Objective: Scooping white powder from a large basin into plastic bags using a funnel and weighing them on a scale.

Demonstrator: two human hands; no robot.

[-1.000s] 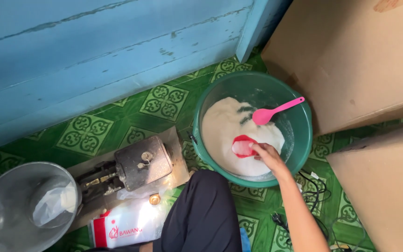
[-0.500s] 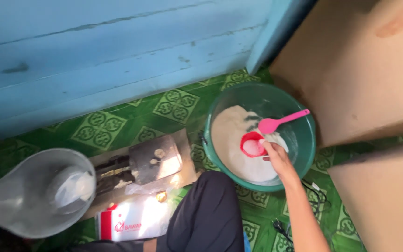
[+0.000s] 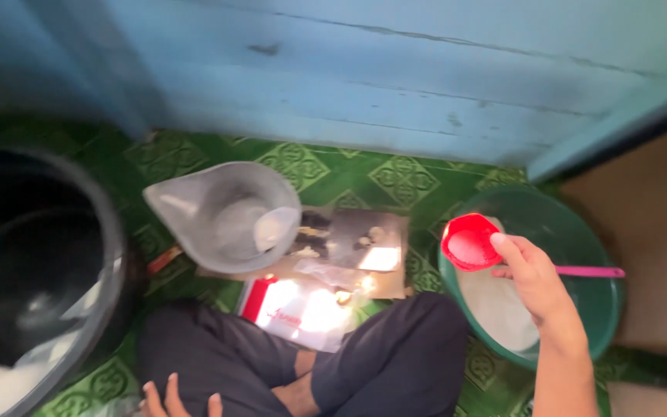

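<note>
Head view, seated cross-legged on the floor. Your right hand [image 3: 533, 272] holds a small red plastic cup [image 3: 468, 242] above the near-left rim of the green basin [image 3: 607, 297]; the thumb lies over the cup's right edge and the other fingers wrap behind it, so the grip is closed on the cup. The cup is kept mouth-up and close to level, which suits carrying a measure of the white powder [image 3: 499, 309] that fills the basin's bottom; whether the cup is full cannot be told, as its inside shows only pale glare. A pink-handled scoop [image 3: 590, 272] rests across the basin, its handle pointing right beyond your hand. Your forearm rises from the lower right edge of the view, wrist nearly straight, palm turned left towards the middle of the floor.

A clear plastic jug [image 3: 225, 216] stands to the left, well apart from the cup, mouth open upward. Between jug and basin lies a flat metal appliance [image 3: 357, 247], with a red-and-white packet [image 3: 295, 309] just in front of your knees. Your left hand [image 3: 175, 398] rests low on your thigh, fingers spread and loose, holding nothing. A large dark tub [image 3: 32, 270] stands at far left.
</note>
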